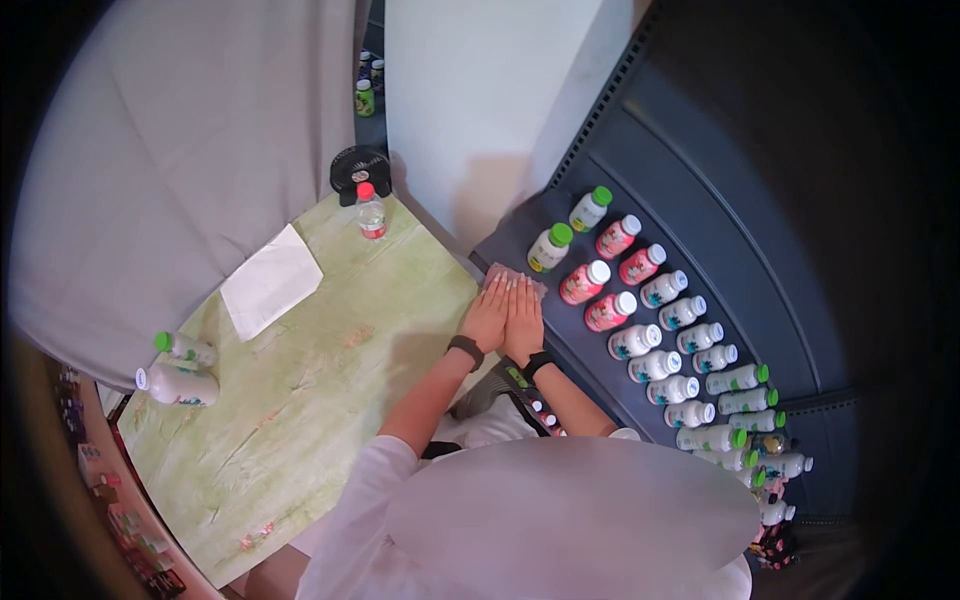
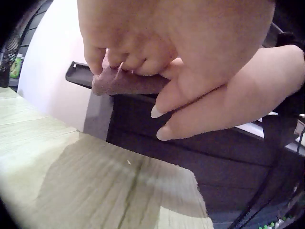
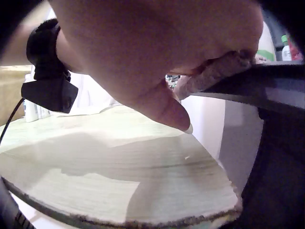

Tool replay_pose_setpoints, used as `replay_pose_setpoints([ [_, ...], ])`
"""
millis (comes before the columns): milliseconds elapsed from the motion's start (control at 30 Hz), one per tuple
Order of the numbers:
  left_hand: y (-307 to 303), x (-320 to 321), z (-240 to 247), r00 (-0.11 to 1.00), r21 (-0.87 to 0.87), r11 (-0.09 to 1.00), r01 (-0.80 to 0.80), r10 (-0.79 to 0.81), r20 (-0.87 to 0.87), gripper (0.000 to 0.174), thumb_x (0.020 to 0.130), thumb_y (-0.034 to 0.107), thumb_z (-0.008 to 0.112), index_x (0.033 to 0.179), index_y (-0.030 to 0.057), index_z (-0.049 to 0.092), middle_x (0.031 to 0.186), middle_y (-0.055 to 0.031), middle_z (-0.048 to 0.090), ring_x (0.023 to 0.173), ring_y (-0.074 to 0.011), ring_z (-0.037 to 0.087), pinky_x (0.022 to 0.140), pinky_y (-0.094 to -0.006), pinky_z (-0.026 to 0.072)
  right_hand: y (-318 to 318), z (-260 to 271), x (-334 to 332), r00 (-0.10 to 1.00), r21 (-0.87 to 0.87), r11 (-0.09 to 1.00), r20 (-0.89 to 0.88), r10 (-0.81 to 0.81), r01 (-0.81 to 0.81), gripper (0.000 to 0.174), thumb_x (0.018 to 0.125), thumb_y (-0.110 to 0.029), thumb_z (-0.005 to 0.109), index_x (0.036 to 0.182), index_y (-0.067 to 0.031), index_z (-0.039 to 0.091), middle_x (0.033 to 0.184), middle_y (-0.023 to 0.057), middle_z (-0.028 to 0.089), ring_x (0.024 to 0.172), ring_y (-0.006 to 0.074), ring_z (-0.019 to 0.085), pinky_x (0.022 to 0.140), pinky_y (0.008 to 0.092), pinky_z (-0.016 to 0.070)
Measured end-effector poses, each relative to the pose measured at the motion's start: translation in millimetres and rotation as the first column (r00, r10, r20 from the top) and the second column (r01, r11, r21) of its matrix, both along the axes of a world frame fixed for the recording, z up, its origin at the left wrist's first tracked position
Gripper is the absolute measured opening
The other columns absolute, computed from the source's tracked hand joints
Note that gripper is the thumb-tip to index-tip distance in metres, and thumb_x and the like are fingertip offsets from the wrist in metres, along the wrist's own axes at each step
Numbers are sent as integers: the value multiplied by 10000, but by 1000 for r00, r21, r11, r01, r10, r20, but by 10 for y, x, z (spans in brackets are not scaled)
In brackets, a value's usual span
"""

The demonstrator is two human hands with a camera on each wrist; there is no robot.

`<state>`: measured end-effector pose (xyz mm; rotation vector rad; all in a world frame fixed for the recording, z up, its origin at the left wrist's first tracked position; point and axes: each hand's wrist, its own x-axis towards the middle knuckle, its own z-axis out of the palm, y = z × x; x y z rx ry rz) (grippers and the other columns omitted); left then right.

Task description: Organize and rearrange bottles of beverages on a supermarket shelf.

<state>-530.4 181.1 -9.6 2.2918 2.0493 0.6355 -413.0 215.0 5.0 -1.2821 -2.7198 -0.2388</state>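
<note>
A pink cloth (image 2: 126, 85) is pressed on the shelf (image 1: 515, 234) by the left hand (image 1: 486, 318) and right hand (image 1: 524, 325). Fingers (image 1: 523, 297) are held straight.

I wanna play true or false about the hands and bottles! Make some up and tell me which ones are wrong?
1. The left hand and the right hand touch the pink cloth. True.
2. The clear bottle stands on the table. True.
3. Its cap is blue. False: the cap is red.
4. All the bottles on the shelf have green caps. False: the pink bottles have white caps.
5. Both wrists have dark bands. True.
</note>
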Motion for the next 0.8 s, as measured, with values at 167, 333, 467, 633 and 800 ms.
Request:
replay_pose_setpoints([
  [167,108,-295,-30,997,-72,996,-54,58,48,660,865,177,481,1480,-23,347,1589,-159,268,1471,-290,251,1134,-403,301,156,-29,-357,1000,12,1000,27,-1,1,702,882,-241,489,1481,61,280,1578,242,210,1476,359,195,1185,434,182],
  [333,219,-472,-31,989,-99,993,-68,80,124,661,867,178,484,1487,-3,346,1600,-136,254,1471,-269,256,1130,-396,305,260,51,-540,999,-9,1000,45,30,-29,686,889,-244,482,1473,64,295,1572,245,223,1475,358,196,1183,437,185],
  [467,264,-488,-24,988,-94,990,-102,112,107,657,875,195,484,1489,6,349,1604,-127,249,1471,-256,260,1122,-390,315,366,-82,-580,998,66,997,46,43,-46,667,896,-231,472,1471,61,301,1564,244,243,1468,356,217,1180,436,196],
  [633,262,-462,26,990,-101,987,-126,131,50,649,883,202,479,1488,8,352,1601,-124,255,1472,-256,256,1121,-387,318,411,-136,-576,997,159,986,63,43,-52,630,905,-199,457,1465,54,317,1549,241,281,1451,354,257,1174,429,216],
  [800,275,-456,38,990,-110,985,-130,135,44,655,874,185,481,1485,-8,344,1594,-136,264,1475,-269,245,1129,-392,318,417,-160,-562,997,132,990,59,47,-55,623,897,-179,464,1458,54,329,1536,235,308,1435,352,287,1168,428,236],
])
